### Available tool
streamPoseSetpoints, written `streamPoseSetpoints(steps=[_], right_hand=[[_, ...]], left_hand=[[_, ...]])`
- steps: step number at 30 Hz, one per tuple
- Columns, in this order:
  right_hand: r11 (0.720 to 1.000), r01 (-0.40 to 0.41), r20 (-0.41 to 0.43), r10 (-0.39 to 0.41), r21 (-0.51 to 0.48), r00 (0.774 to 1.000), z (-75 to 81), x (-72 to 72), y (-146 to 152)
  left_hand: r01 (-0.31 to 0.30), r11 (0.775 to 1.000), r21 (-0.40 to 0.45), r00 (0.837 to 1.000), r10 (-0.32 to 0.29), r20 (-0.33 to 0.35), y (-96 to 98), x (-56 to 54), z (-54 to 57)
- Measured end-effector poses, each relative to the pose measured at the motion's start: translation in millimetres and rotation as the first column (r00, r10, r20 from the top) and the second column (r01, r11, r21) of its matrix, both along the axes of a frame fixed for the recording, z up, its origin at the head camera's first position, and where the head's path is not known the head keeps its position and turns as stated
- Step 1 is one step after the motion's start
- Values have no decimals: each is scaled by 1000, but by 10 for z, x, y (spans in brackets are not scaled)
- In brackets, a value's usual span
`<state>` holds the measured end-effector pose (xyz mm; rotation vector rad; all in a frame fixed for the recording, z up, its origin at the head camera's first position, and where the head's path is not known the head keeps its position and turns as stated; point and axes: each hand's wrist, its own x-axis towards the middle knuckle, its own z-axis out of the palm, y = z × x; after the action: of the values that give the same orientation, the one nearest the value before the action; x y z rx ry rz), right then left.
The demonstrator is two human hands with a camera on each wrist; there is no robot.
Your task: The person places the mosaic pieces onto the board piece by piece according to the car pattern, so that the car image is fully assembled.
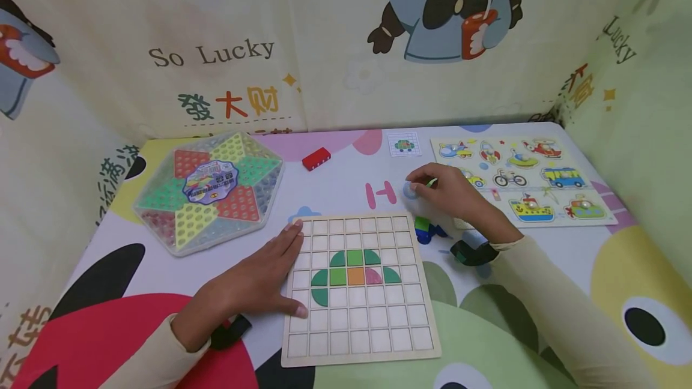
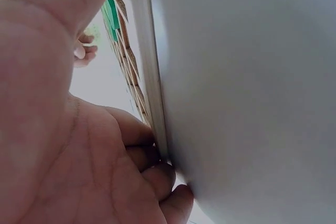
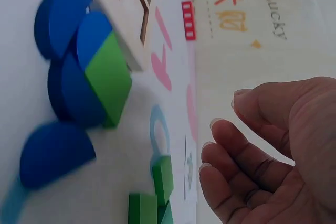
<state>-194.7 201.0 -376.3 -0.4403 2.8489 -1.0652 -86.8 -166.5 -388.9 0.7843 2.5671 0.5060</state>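
Observation:
My left hand (image 1: 259,275) rests spread along the left edge of a square wooden grid board (image 1: 378,341); in the left wrist view its fingertips touch that edge. Set in the grid are green rounded pieces (image 1: 319,298), light green squares (image 1: 337,276), an orange square (image 1: 355,276) and a pink rounded piece (image 1: 373,276). Beyond the board's far right corner hovers my right hand (image 1: 446,188), near small green blocks (image 3: 163,177). Its fingers are loosely bent with nothing between them in the right wrist view. Blue rounded pieces (image 3: 68,82) and a light green piece (image 3: 107,82) lie heaped beside the board.
A hexagonal Chinese checkers set (image 1: 254,197) lies at the back left. Behind the board are a red block (image 1: 316,159) and a small pattern card (image 1: 404,144). A vehicle picture puzzle (image 1: 508,197) lies at the right. Printed curtains (image 1: 330,89) enclose the table.

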Motion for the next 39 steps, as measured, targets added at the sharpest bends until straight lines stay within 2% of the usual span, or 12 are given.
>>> streamPoseSetpoints(steps=[7, 14, 19, 25, 33, 39], right_hand=[[997, 67, -11, -67, -29, 998, -28, -73, 183], [995, 98, 59, -98, -9, 993, -95, -89, 263], [996, 87, 93, -86, -4, 992, -131, -92, 233], [997, 75, 94, -77, 28, 993, -151, -84, 161], [993, 42, 118, -55, 112, 991, -202, -89, 86], [989, 46, 115, -62, 140, 991, -168, -43, 59]], left_hand=[[2, 1000, -6, 1000, -2, 2, 10, -2, 5], [4, 1000, -4, 1000, -4, -1, 19, -1, 11], [1, 1000, 2, 1000, -1, -2, 28, 0, 9], [-3, 1000, -3, 1000, 3, 2, 25, 5, 14], [-13, 1000, -8, 1000, 13, 0, 22, 6, 12], [-15, 1000, -15, 1000, 15, 1, 19, 0, 7]])
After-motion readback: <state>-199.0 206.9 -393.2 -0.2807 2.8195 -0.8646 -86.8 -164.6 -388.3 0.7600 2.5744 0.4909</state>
